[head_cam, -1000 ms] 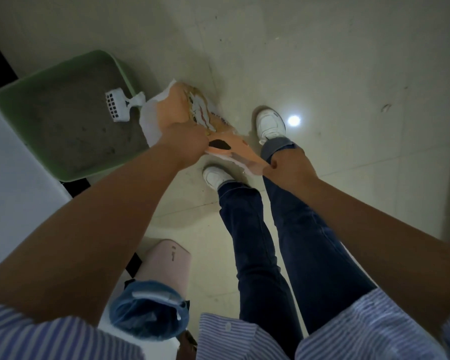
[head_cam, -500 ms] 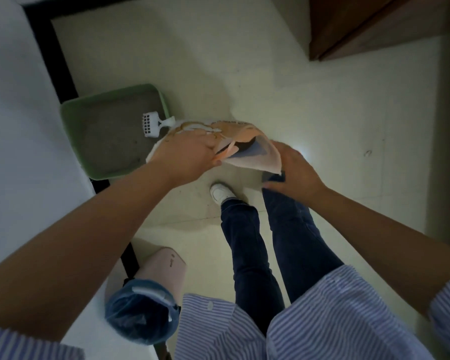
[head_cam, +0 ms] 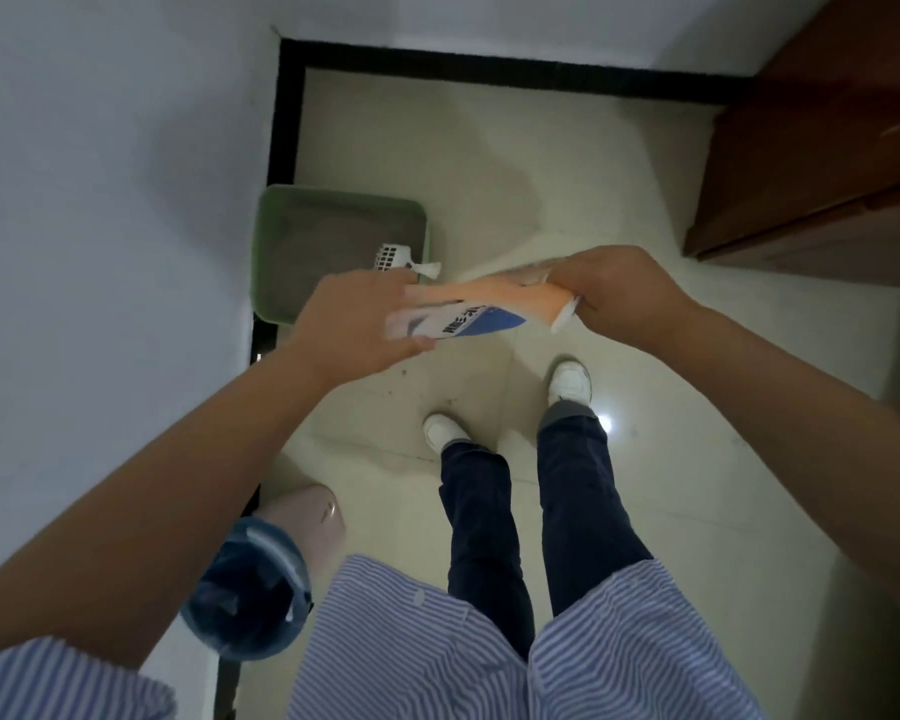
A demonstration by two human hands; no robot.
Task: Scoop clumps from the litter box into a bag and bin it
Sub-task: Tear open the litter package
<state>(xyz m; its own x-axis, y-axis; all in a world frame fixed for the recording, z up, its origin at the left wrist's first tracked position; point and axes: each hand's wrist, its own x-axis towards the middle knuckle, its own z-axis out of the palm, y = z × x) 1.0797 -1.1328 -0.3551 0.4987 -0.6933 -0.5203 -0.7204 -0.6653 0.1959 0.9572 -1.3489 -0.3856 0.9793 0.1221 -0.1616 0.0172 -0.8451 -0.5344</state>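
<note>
Both hands hold the bag [head_cam: 481, 309] in the air at about waist height, above the floor [head_cam: 645, 459]. Left hand [head_cam: 357, 317]: fingers curled round the bag's left end, thumb underneath, gripping it. Right hand [head_cam: 624, 293]: fingers folded over the bag's right end, pinching a white edge there. Bag is orange on top with a white and blue printed panel on the side facing down toward the person; it lies roughly level between the two hands, flattened. Whether it holds anything cannot be told.

Litter box [head_cam: 333, 252]: green tray with grey litter, on the floor against the left wall [head_cam: 100, 226], near the far-left corner of the floor. It sits beyond and just left of the left hand. Scoop [head_cam: 396, 258]: white, slotted, resting across the box's right rim with the slotted head over the litter and the handle sticking out over the floor; its handle end shows just above the left hand's knuckles.

Bin [head_cam: 250, 600]: round, lined in dark blue, standing at the left wall close to the person's left side, beside a pale pink lidded container [head_cam: 307, 522]. Person stands in dark trousers, white shoes [head_cam: 570, 381], striped shirt. Brown wooden furniture [head_cam: 827, 174] occupies the far-right corner.
</note>
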